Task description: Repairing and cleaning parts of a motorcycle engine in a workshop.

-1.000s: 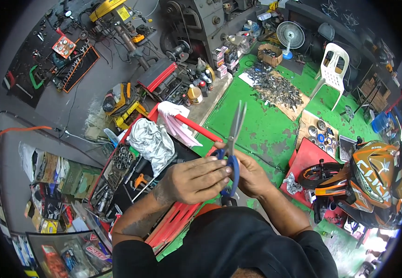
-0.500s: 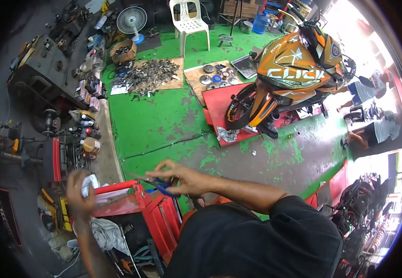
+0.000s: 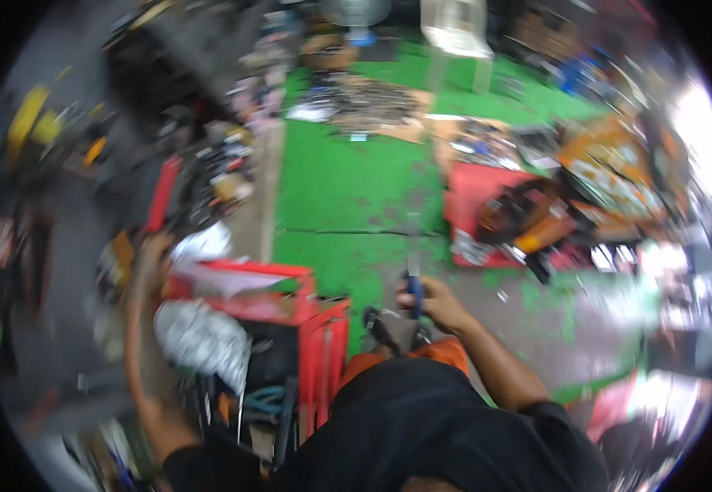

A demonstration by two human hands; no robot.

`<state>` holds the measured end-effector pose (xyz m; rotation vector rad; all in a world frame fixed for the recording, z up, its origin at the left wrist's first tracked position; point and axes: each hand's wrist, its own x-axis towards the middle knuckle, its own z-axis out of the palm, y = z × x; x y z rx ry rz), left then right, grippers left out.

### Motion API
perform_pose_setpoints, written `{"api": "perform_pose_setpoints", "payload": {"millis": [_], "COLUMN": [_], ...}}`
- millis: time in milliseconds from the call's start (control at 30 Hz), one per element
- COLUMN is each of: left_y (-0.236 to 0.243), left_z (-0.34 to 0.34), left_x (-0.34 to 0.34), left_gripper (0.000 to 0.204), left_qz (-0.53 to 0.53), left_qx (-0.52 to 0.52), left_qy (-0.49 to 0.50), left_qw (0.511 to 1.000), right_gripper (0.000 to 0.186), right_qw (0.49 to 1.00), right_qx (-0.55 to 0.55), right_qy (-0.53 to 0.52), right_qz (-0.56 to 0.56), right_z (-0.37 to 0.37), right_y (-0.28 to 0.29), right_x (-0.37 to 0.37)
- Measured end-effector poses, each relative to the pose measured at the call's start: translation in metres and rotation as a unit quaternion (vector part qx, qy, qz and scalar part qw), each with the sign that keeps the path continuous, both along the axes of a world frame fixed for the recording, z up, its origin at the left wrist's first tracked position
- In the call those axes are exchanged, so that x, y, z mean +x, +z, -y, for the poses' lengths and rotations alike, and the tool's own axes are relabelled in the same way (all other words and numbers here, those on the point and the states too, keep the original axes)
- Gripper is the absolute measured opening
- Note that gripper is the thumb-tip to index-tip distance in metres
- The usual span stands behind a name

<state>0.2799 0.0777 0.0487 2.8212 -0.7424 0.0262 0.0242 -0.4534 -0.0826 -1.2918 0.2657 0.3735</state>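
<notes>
My right hand [image 3: 438, 302] is closed around the blue handle of what look like scissors [image 3: 413, 283]. Their grey blade points away from me, over the floor. My left hand [image 3: 153, 250] reaches out at the left, beside the far left corner of a red metal tool cart [image 3: 303, 287]. Right next to it is a crumpled white piece, plastic or cloth [image 3: 204, 243]; blur hides whether the fingers hold it. A clear plastic sheet [image 3: 233, 279] lies along the cart's upper part. On the cart's near side rests a pale grey bundled cloth [image 3: 200, 336].
Hand tools with teal handles [image 3: 270, 402] sit in the cart. A motorcycle [image 3: 610, 168] stands on a red platform [image 3: 487, 189] at the right. Small parts cover a cardboard sheet [image 3: 381, 107] on the green floor, near a white plastic chair [image 3: 458, 33]. Bottles [image 3: 229, 184] line the left side.
My view has swung left and blurred. My right hand has moved away from my left, and the scissors now point forward instead of left. My left hand has reached farther out, beside the white piece.
</notes>
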Motion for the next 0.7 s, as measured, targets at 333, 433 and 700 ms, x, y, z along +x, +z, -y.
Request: {"api": "perform_pose_setpoints", "payload": {"millis": [333, 433, 700], "left_y": [0.274, 0.347, 0.466], "left_z": [0.03, 0.067, 0.075], "left_x": [-0.137, -0.173, -0.245], "left_gripper": [0.016, 0.024, 0.042], "left_qz": [0.272, 0.394, 0.453], "left_qx": [-0.353, -0.306, -0.232], "left_qy": [0.148, 0.184, 0.19], "left_qw": [0.883, 0.847, 0.839], "right_gripper": [0.042, 0.052, 0.046], "right_qw": [0.962, 0.936, 0.9], "right_qx": [0.006, 0.008, 0.167], "right_qy": [0.099, 0.096, 0.205], "right_qz": [0.256, 0.337, 0.347], "right_z": [-0.059, -0.114, -0.244], "right_y": [0.085, 0.124, 0.179], "right_x": [0.095, 0.123, 0.111]}}
